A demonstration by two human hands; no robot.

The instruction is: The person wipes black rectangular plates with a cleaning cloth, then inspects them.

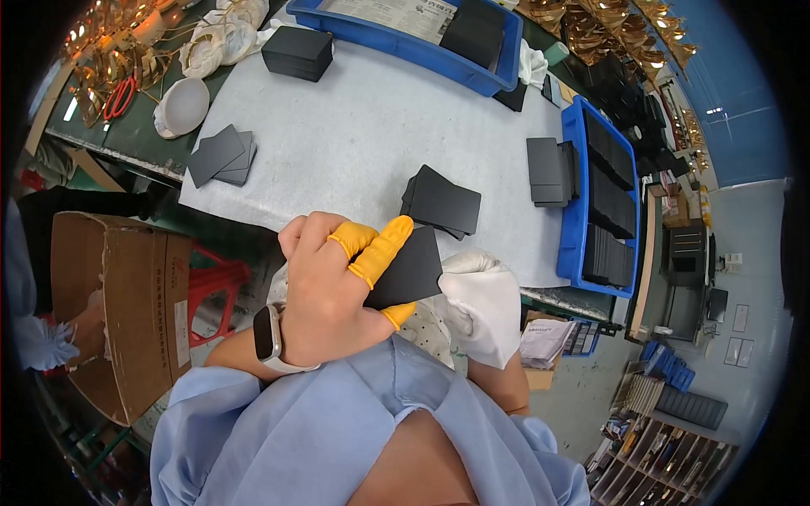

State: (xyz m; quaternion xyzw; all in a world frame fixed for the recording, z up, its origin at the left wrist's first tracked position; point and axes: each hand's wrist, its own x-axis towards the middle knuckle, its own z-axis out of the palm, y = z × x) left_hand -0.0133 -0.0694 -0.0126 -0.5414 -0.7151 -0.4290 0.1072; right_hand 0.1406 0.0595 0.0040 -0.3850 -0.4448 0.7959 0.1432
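Observation:
My left hand (pixel 325 287), with yellow finger cots on its thumb and two fingers and a watch on its wrist, grips a flat black rectangular plate (pixel 412 271) over the table's near edge. At the plate's right edge is my right hand (pixel 479 305), covered in a white cloth glove, with its thumb pressed to the corner and its other fingers hidden. Just beyond lies a small uneven stack of black plates (pixel 442 201). A few more plates (pixel 221 156) are fanned out at the left, and another pile (pixel 548 173) sits at the right.
White padding (pixel 363 110) covers the work table. A tall black stack (pixel 297 52) stands far left. Blue trays hold black plates at the back (pixel 405 38) and right (pixel 574 219). At left are red scissors (pixel 120 98), a white bowl (pixel 184 108), a cardboard box (pixel 143 312) and another person's hand (pixel 84 331).

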